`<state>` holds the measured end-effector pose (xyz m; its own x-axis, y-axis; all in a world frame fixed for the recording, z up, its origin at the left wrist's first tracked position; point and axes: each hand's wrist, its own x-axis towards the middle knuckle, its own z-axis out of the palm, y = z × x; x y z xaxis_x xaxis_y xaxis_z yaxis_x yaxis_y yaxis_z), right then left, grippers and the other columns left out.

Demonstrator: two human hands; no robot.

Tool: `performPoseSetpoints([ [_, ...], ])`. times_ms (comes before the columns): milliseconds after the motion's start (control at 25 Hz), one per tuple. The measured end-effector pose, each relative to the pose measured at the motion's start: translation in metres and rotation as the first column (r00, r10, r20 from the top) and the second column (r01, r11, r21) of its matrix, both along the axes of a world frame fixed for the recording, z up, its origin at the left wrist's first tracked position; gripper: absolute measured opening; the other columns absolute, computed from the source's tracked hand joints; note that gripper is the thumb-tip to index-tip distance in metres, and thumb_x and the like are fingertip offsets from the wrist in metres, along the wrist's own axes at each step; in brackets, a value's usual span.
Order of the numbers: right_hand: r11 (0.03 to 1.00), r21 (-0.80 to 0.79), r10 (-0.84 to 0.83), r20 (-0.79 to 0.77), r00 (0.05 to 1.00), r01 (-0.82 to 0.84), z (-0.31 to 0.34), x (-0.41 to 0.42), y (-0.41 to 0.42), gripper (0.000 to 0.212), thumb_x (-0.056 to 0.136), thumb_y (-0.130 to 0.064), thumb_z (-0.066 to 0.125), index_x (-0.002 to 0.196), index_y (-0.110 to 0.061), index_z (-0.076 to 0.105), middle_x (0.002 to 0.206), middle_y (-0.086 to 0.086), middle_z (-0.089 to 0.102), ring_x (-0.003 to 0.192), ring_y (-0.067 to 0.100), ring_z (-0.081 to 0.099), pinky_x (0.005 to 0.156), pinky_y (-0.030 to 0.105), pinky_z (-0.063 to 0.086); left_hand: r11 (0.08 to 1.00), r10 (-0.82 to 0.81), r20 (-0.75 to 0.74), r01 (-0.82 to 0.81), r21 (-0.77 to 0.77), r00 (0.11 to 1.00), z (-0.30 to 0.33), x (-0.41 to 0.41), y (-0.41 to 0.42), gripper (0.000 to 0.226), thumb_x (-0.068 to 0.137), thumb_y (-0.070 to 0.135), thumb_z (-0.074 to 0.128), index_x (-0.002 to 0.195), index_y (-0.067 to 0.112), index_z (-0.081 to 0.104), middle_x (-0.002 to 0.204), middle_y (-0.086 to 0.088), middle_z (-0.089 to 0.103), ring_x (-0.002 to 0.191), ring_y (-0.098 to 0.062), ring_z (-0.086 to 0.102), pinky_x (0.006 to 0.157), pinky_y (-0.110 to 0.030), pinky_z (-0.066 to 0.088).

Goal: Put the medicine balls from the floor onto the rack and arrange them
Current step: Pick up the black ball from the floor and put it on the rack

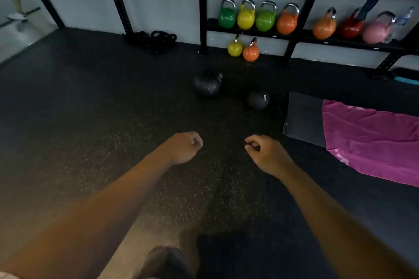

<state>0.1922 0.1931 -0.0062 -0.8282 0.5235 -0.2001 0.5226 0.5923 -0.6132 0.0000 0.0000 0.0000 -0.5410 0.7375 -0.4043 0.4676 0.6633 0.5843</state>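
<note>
**Head view: two medicine balls lying on the gym floor, both hands empty**

Both arms are reaching forward over the dark speckled floor (pixel 113 102). The left hand (pixel 184 147) is curling into a closed fist, gripping nothing. The right hand (pixel 265 152) is loosely curled, thumb meeting fingertips, also gripping nothing. Well ahead of the hands, the larger medicine ball (pixel 207 85) is sitting on the floor, and the smaller medicine ball (pixel 258 99) is lying near it to the right. Behind them, the black rack (pixel 292 38) is standing against the wall, carrying coloured kettlebells (pixel 246 16) on its shelf, with two more standing beneath. A pink towel (pixel 371 138) is draping over a dark mat (pixel 302 118) at right.
</note>
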Motion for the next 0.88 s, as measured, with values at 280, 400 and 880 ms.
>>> performPoseSetpoints([
  [280,0.998,-0.057,0.022,0.180,0.983,-0.012,-0.048,-0.090,0.067,0.043,0.107,-0.037,0.052,0.148,-0.023,0.057,0.145,0.006,0.062,0.127,0.022,0.061,0.100,0.036,0.050,0.999,0.006,0.098,-0.002,-0.041,0.995,-0.065,-0.072,0.071,0.031,0.111,0.029,0.045,0.130,0.024,0.068,0.135,-0.002,0.069,0.113,-0.016,0.065,0.082,-0.025,0.044],
  [400,0.997,-0.067,0.055,0.222,0.973,-0.041,-0.063,-0.157,0.110,0.042,0.107,-0.036,0.052,0.146,-0.021,0.059,0.143,0.007,0.063,0.126,0.023,0.062,0.102,0.038,0.051,0.998,0.008,0.133,0.001,-0.068,0.991,-0.089,-0.127,0.116,0.028,0.109,0.026,0.048,0.126,0.027,0.070,0.126,0.001,0.071,0.107,-0.015,0.068,0.074,-0.019,0.043],
  [880,0.984,-0.122,0.170,0.450,0.877,-0.129,-0.122,-0.395,0.294,0.037,0.107,-0.033,0.050,0.137,-0.016,0.065,0.126,0.011,0.073,0.112,0.027,0.069,0.096,0.039,0.055,0.937,0.128,0.244,-0.036,-0.347,0.961,-0.157,-0.347,0.275,0.034,0.112,0.035,0.046,0.132,0.016,0.066,0.123,-0.008,0.073,0.095,-0.015,0.062,0.067,-0.024,0.040],
])
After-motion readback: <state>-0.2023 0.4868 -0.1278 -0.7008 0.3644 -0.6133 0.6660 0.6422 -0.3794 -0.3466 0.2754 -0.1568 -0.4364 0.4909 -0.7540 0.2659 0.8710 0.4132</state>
